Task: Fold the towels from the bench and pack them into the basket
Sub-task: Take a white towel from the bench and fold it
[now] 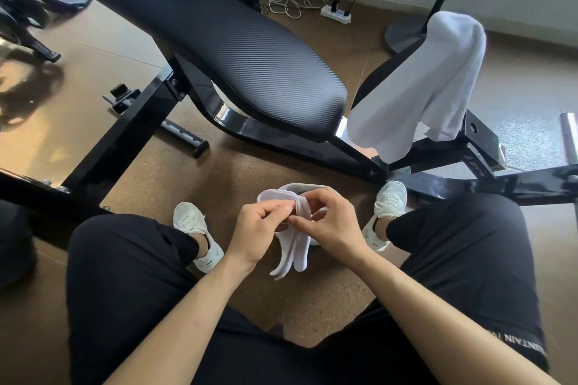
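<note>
A small white towel [292, 250] hangs bunched between my two hands, above the floor between my knees. My left hand [261, 228] pinches its upper edge from the left, and my right hand [328, 225] grips it from the right. Behind the hands a pale rounded rim shows, possibly the basket [308, 187]; most of it is hidden. A second, larger white towel [428, 84] drapes over the black frame at the right end of the bench [237, 50].
I sit with black trousers and white shoes [195, 228] on a brown floor. The bench's black steel legs [119, 141] cross in front of me. A power strip [336, 14] with coiled cables lies by the far wall, next to a round stand base [403, 36].
</note>
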`<action>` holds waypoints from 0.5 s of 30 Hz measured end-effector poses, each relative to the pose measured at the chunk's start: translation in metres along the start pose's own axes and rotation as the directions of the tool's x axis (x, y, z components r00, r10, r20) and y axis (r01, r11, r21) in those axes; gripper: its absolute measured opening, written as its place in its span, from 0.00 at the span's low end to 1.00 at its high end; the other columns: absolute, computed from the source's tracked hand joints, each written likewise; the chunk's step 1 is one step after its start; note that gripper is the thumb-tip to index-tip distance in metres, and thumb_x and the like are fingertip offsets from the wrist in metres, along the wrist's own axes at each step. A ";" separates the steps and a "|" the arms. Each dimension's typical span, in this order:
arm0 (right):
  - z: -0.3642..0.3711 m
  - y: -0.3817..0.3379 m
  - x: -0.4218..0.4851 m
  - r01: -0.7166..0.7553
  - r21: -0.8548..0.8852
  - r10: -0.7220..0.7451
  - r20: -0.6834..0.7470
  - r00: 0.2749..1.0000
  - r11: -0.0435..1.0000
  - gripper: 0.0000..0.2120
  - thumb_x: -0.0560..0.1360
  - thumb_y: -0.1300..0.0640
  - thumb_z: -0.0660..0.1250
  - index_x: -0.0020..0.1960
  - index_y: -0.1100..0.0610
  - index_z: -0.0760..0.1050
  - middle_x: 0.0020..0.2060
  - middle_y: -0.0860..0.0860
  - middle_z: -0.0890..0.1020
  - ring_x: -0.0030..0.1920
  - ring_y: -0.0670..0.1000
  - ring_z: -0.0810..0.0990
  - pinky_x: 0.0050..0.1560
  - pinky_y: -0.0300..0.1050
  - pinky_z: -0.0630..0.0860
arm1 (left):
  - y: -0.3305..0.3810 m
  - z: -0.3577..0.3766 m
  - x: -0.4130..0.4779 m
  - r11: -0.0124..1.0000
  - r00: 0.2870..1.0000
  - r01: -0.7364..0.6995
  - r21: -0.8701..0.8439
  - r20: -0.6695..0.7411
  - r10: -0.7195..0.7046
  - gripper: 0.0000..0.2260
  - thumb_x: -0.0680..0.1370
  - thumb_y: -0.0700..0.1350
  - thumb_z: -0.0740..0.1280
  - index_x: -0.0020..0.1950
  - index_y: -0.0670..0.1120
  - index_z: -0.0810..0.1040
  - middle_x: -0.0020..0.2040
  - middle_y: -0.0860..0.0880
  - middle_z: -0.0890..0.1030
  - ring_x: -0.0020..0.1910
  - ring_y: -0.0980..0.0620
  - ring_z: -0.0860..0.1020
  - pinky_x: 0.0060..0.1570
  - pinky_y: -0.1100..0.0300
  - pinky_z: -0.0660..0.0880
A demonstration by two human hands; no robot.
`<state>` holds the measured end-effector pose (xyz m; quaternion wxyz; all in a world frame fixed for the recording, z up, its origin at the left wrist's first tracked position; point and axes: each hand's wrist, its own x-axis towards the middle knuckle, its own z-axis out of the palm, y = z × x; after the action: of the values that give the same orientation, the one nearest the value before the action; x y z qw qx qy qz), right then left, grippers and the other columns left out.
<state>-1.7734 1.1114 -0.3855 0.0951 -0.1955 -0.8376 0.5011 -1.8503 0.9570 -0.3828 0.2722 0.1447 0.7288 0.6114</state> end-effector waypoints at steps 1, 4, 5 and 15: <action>0.000 0.000 0.000 0.016 -0.033 -0.017 -0.028 0.999 0.999 0.14 0.71 0.49 0.79 0.53 0.53 0.82 0.47 0.42 0.81 0.47 0.44 0.80 0.45 0.35 0.80 | 0.001 0.000 -0.001 1.000 0.999 0.017 -0.020 0.038 -0.016 0.11 0.80 0.49 0.66 0.51 0.58 0.88 0.51 0.52 0.88 0.57 0.47 0.84 0.58 0.49 0.81; -0.004 0.000 0.003 0.056 -0.060 -0.060 -0.072 0.996 0.997 0.10 0.72 0.52 0.78 0.51 0.54 0.83 0.44 0.42 0.80 0.45 0.44 0.80 0.44 0.36 0.79 | 0.002 -0.002 0.000 1.000 0.991 0.022 -0.021 0.133 -0.019 0.13 0.81 0.44 0.64 0.57 0.56 0.86 0.57 0.53 0.86 0.60 0.49 0.83 0.56 0.55 0.81; -0.005 0.002 0.004 0.067 -0.062 -0.072 -0.070 0.995 0.996 0.08 0.73 0.54 0.77 0.50 0.54 0.83 0.43 0.42 0.80 0.44 0.44 0.80 0.44 0.38 0.80 | 0.003 -0.005 0.001 1.000 0.989 0.017 -0.018 0.148 -0.014 0.13 0.82 0.41 0.63 0.59 0.53 0.85 0.58 0.52 0.86 0.60 0.48 0.83 0.54 0.57 0.81; -0.026 0.005 0.012 0.019 -0.039 -0.019 0.004 1.000 0.999 0.03 0.74 0.55 0.75 0.48 0.51 0.82 0.42 0.43 0.81 0.44 0.45 0.79 0.41 0.34 0.77 | -0.008 -0.029 0.010 0.749 0.930 -0.334 0.572 0.070 0.361 0.24 0.72 0.58 0.73 0.66 0.52 0.79 0.59 0.56 0.81 0.57 0.57 0.79 0.53 0.58 0.80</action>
<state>-1.7737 1.1391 -0.3781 0.0944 -0.1884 -0.8492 0.4842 -1.8736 0.9371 -0.3900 0.0807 0.3391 0.8449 0.4056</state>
